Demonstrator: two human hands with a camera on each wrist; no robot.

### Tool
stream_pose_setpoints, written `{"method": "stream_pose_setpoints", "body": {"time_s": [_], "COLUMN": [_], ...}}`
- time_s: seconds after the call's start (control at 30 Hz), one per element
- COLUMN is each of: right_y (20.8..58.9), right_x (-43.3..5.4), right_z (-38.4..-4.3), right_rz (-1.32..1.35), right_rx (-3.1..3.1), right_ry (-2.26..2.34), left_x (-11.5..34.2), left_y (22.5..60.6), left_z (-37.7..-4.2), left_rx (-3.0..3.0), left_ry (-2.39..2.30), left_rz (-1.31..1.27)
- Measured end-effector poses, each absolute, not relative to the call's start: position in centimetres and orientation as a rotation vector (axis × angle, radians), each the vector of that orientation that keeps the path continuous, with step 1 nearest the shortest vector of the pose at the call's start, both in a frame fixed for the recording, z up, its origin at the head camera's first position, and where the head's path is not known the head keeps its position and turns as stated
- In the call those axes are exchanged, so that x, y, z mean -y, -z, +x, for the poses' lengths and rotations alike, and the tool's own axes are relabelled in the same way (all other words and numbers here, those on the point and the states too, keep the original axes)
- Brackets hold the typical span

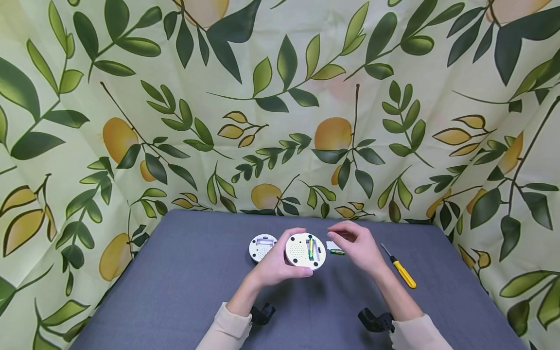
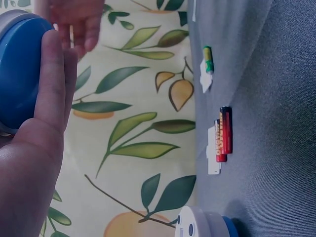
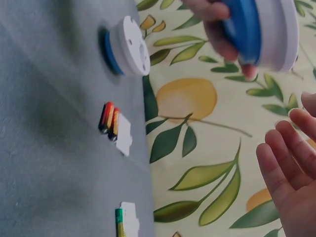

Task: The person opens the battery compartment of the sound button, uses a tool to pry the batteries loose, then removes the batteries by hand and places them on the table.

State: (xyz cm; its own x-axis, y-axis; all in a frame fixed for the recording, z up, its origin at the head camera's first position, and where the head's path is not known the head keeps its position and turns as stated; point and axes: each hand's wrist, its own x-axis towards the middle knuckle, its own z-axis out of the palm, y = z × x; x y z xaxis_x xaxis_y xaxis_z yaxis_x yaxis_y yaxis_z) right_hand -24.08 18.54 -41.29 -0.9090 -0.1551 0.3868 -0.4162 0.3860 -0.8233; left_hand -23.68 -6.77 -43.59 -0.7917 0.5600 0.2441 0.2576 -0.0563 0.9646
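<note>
My left hand [image 1: 280,260] grips a round blue-and-white device [image 1: 297,252] by its edge, clear of the table. Its white underside faces up, with dark feet, small speaker holes and an uncovered battery compartment. One green battery [image 1: 311,248] lies in that compartment. In the left wrist view, fingers lie along the blue side of the device [image 2: 19,71]. To the right of the device hovers my right hand [image 1: 356,243], fingers loosely bent with nothing seen between them. The right wrist view shows that hand's fingers [image 3: 291,158] apart from the device.
A second round device [image 1: 261,246] lies underside up with its compartment uncovered. Beyond the held device are a white cover [image 1: 333,245] and another green battery [image 1: 337,252]. Red-and-black batteries [image 3: 109,119] lie beside another white cover [image 3: 124,134]. A yellow-handled screwdriver [image 1: 403,273] lies at right.
</note>
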Motion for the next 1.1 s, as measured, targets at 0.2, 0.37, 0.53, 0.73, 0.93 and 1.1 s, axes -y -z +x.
{"method": "stream_pose_setpoints", "body": {"time_s": [0.2, 0.37, 0.53, 0.73, 0.93, 1.1], "right_y": [40.6, 40.2, 40.3, 40.6, 40.9, 40.9], "right_x": [-17.7, -17.1, -16.7, -16.0, -15.6, -15.4], "right_z": [-23.4, -23.0, -22.9, -23.0, -23.0, -22.8], "right_rz": [0.560, 0.610, 0.667, 0.741, 0.756, 0.734], "right_rx": [2.383, 2.359, 2.347, 2.325, 2.345, 2.359], "right_ry": [-1.514, -1.534, -1.548, -1.543, -1.497, -1.487], "left_x": [6.7, 6.7, 6.7, 6.7, 6.7, 6.7], "left_y": [43.6, 43.6, 43.7, 43.6, 43.6, 43.7], "left_z": [-23.7, -23.7, -23.7, -23.7, -23.6, -23.7], "left_rx": [-1.955, -1.948, -1.955, -1.963, -1.919, -1.893], "left_ry": [-1.949, -1.948, -1.939, -1.926, -1.940, -1.952], "left_rz": [0.892, 0.894, 0.898, 0.902, 0.909, 0.912]}}
